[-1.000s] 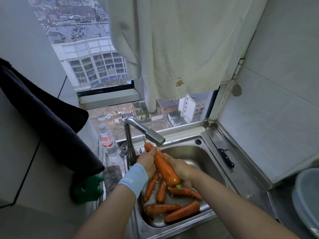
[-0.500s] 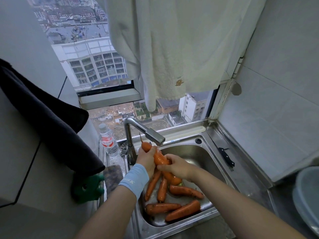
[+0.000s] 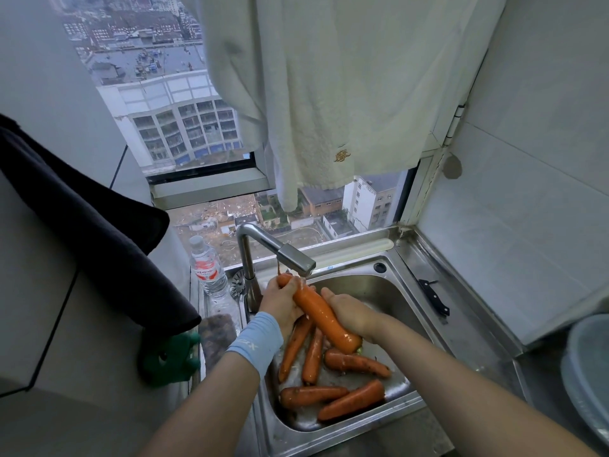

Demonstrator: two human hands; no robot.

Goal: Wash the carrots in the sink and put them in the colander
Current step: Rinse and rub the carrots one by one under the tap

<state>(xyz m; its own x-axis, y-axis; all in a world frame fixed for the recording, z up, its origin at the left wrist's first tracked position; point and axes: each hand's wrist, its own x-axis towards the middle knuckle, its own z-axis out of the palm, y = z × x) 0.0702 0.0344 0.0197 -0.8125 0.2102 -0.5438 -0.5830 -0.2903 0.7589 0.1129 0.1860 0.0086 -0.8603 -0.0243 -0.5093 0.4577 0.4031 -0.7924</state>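
Holds a large carrot (image 3: 316,308) slantwise just under the faucet spout (image 3: 295,258), over the steel sink (image 3: 395,288); grips its thin end in the left hand (image 3: 280,300), fingers curled round it; wraps the right hand (image 3: 351,313) round its thick lower half; leaves five soil-flecked carrots (image 3: 351,399) on the sink floor below

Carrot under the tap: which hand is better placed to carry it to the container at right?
Right hand, probably: it grips the carrot at its thick end, on the container side; left hand holds the tip.
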